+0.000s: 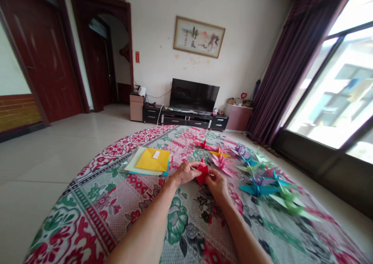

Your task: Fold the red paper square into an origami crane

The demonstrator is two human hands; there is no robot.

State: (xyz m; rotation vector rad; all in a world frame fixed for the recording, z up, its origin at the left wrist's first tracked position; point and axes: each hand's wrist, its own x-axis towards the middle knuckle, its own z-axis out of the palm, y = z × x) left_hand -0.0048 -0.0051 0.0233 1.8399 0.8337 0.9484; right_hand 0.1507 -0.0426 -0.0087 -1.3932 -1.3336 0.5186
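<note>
A red folded paper piece (202, 172) sits between my two hands, just above the flowered cloth (96, 213). My left hand (185, 172) pinches its left side with closed fingers. My right hand (216, 183) grips its right side, fingers curled. Both forearms reach in from the bottom edge. Several finished paper cranes lie to the right and beyond: a red one (204, 144), a yellow one (219, 153), a pink one (221, 163), a teal one (256, 188) and a green one (290, 202).
A stack of coloured paper sheets (151, 160), yellow on top, lies left of my hands. Beyond the cloth are tiled floor, a TV (194, 94) on a low black cabinet, dark red doors (43, 62) at left and a curtained window (335, 81) at right.
</note>
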